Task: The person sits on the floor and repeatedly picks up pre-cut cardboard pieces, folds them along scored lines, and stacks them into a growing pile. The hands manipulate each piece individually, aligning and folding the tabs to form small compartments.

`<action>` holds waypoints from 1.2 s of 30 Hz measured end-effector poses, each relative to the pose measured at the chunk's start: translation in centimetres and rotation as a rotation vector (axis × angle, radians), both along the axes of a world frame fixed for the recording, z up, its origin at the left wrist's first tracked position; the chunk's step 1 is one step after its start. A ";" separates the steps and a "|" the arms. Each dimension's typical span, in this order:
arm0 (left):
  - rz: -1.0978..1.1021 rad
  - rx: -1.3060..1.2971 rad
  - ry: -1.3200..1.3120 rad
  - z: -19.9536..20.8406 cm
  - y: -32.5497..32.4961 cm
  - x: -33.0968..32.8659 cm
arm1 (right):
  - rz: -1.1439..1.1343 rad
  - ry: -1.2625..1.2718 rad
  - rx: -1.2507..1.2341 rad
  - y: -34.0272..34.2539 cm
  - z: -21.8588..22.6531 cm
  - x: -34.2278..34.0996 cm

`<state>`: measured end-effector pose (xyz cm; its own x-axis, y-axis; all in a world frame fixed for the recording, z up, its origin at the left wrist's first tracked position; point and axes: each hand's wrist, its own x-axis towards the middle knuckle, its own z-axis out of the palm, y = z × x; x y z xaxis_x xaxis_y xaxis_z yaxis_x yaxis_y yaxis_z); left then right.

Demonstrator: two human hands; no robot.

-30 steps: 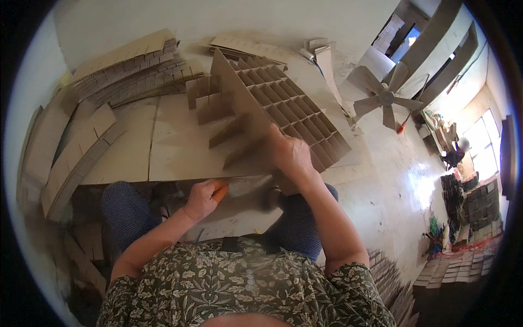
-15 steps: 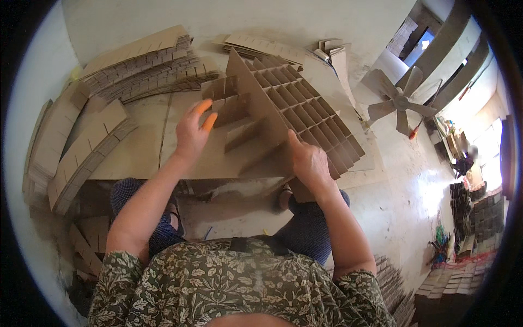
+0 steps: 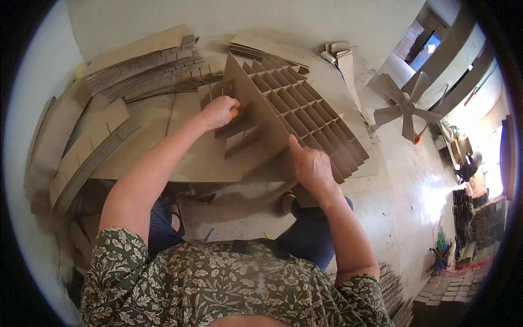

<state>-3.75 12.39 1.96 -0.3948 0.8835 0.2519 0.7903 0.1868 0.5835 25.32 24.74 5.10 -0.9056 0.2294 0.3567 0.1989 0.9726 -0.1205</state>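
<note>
A cardboard divider grid (image 3: 305,103) of crossed strips stands tilted on the table, its long outer sheet (image 3: 255,101) facing left. My right hand (image 3: 313,166) grips the near end of the grid, with the thumb along the sheet and the other fingers mostly hidden. On the sheet's other side, cross strips (image 3: 239,140) stick out to the left. My left hand (image 3: 222,111), with orange covers on its fingertips, is closed at these strips and seems to pinch one; its fingertips are partly hidden.
Stacks of slotted cardboard strips (image 3: 147,60) lie at the table's back left, with more strips (image 3: 90,147) along its left side. Flat cardboard pieces (image 3: 267,46) lie behind the grid. To the right stands a fan (image 3: 407,107). The table (image 3: 180,163) ends just before my knees.
My left hand has gone from open fingers to closed, moving right and slightly forward onto the strips. My right hand keeps its hold on the grid.
</note>
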 end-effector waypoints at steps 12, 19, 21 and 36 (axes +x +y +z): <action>0.418 -0.145 0.227 4.7 -1.9 -1.6 | 0.107 0.038 0.015 1.3 -0.3 1.4; 0.125 -0.252 -0.038 2.6 -0.6 -4.8 | 0.110 -0.033 0.037 1.3 -0.1 1.2; 0.081 -0.187 -0.011 2.0 -1.4 -4.8 | 0.092 -0.050 0.031 1.2 -0.1 0.5; 0.859 -0.178 0.296 -3.7 -21.2 -4.6 | -0.097 -0.255 0.114 2.6 -2.6 -3.0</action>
